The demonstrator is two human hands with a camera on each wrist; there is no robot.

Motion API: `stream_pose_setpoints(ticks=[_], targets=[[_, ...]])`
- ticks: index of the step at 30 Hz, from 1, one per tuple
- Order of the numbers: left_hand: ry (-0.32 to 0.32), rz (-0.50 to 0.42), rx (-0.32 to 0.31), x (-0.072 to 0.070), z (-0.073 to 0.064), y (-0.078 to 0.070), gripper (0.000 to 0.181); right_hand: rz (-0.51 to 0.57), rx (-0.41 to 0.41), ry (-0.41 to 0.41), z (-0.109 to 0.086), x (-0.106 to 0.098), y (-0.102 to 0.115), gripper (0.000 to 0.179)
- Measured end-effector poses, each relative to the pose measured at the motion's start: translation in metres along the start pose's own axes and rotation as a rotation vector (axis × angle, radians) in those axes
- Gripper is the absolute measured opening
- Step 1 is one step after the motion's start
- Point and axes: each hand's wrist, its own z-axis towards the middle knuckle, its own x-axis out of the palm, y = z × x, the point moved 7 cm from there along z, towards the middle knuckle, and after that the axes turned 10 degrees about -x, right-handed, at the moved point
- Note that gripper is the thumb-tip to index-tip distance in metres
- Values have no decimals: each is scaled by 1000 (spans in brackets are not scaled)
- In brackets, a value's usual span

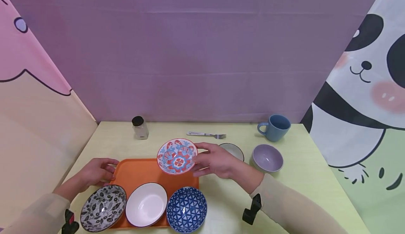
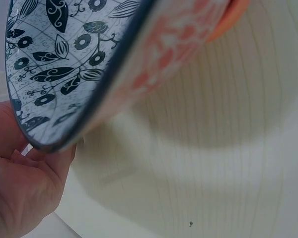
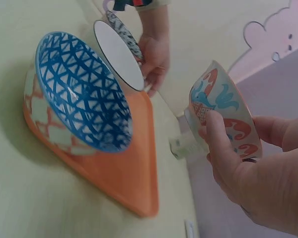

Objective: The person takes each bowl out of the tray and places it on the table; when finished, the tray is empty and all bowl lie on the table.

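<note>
A small bowl patterned in red, blue and white is held tilted above the far edge of an orange tray, its inside turned toward the head camera. A round red and blue medallion is seen at its centre, ringed by red scroll shapes; in the right wrist view the outside is shown pale, with red and blue motifs.

The bowl is gripped by the right hand at its 3 o'clock rim, the thumb curled over the outer wall and the fingers wrapped behind. The forearm is extended from 5 o'clock in a beige sleeve, with a black mount strapped at the wrist. The left hand is laid at the tray's far left corner, at 9 o'clock from the held bowl, fingers loosely bent against the tray's edge; whether the edge is truly pinched cannot be told.

Three bowls are lined along the tray's near side: a black leaf-patterned bowl at the left, a plain white bowl in the middle and a blue lattice bowl at the right, the last overhanging the tray's corner.

Everything is set on a pale yellow-green table. At 12 o'clock a fork and a black-lidded jar are found; toward 2 o'clock a blue mug, a lilac bowl and a small white dish partly hidden behind the right hand. The table is backed by a purple wall, with a pink cartoon panel at 9 o'clock and a panda panel at 3 o'clock.
</note>
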Motion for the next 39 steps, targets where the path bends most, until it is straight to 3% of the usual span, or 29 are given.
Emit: stream_pose_setpoints(ticks=[16, 26, 39], targets=[[-1, -7, -3, 0, -4, -1, 61, -11, -23, -111, -43, -71, 31, 59], [17, -29, -8, 0, -3, 1, 62, 18, -54, -199, -82, -119, 44, 65], [10, -20, -13, -1, 1, 4, 62, 72, -71, -319, -145, -187, 36, 70]])
